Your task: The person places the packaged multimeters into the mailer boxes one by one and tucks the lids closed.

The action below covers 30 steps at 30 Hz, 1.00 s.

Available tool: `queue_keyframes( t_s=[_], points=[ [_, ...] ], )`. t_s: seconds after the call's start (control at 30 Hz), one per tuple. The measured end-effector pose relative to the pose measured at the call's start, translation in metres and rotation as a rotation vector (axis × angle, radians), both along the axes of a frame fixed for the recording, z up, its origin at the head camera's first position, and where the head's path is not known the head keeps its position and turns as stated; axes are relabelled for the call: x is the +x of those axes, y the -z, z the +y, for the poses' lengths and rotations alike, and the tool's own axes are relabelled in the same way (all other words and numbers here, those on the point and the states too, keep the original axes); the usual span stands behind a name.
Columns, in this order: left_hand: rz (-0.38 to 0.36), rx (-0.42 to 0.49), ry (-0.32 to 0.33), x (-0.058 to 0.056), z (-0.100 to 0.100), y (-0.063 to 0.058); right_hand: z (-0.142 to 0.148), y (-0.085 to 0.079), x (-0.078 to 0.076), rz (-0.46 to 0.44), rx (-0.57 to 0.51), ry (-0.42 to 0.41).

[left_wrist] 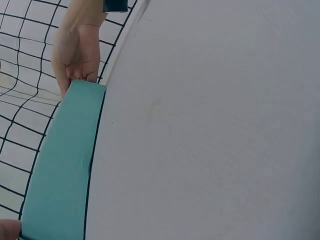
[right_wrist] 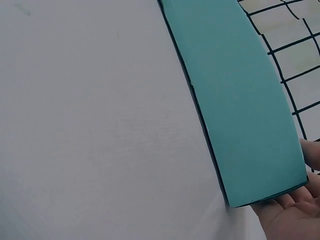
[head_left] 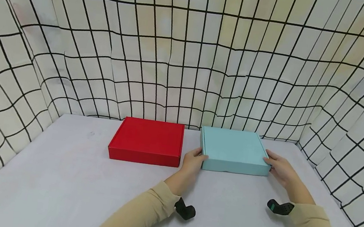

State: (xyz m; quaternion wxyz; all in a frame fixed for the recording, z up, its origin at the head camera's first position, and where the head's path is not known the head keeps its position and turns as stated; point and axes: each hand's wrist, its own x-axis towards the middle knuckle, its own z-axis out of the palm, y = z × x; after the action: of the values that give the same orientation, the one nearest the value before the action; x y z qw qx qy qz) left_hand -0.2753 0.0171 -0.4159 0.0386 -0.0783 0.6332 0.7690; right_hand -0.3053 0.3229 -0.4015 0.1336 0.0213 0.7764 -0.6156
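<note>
A closed light blue cardboard box (head_left: 234, 145) lies flat at the right of the table's far half. My left hand (head_left: 192, 163) grips its left end, with the thumb on the front corner. At the opposite end my right hand (head_left: 281, 169) holds the right side, thumb near the top edge. In the right wrist view the fingers (right_wrist: 300, 195) of that hand curl against the end of the box (right_wrist: 245, 110). The left wrist view shows the box's front face (left_wrist: 62, 165), the right hand (left_wrist: 77, 55) at its far end and only a fingertip of the left.
A closed red box (head_left: 149, 140) lies to the left of the blue one, a narrow gap between them. White cloth covers the table (head_left: 56, 177). White walls with a black grid (head_left: 190, 53) rise behind and at both sides. Dark wrist devices (head_left: 184, 209) hang below the sleeves.
</note>
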Motion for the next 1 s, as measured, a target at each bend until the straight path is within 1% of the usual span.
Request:
queue_keyframes(
  t_s=[0.1, 0.23, 0.37, 0.57, 0.67, 0.8, 1.0],
  points=[
    [0.012, 0.043, -0.003, 0.002, 0.0, 0.002, 0.0, 0.002, 0.0, -0.015, -0.038, 0.021],
    [0.005, 0.085, 0.018, 0.004, -0.002, 0.003, 0.0, 0.003, 0.0, -0.018, -0.054, 0.024],
    [0.0, 0.071, 0.044, 0.005, -0.005, 0.004, -0.001, 0.004, 0.0, -0.012, -0.051, 0.008],
    [0.032, 0.025, 0.066, 0.007, -0.01, 0.002, -0.006, 0.003, 0.002, -0.003, -0.042, -0.001],
    [0.03, 0.013, 0.051, 0.007, -0.011, 0.0, -0.01, 0.002, 0.003, 0.003, -0.046, -0.011],
    [0.018, 0.023, 0.011, 0.009, -0.011, -0.001, -0.015, 0.003, 0.004, 0.01, -0.052, -0.021],
    [0.033, 0.017, -0.024, 0.012, -0.012, -0.002, -0.019, 0.006, 0.004, 0.024, -0.048, -0.027]
  ],
)
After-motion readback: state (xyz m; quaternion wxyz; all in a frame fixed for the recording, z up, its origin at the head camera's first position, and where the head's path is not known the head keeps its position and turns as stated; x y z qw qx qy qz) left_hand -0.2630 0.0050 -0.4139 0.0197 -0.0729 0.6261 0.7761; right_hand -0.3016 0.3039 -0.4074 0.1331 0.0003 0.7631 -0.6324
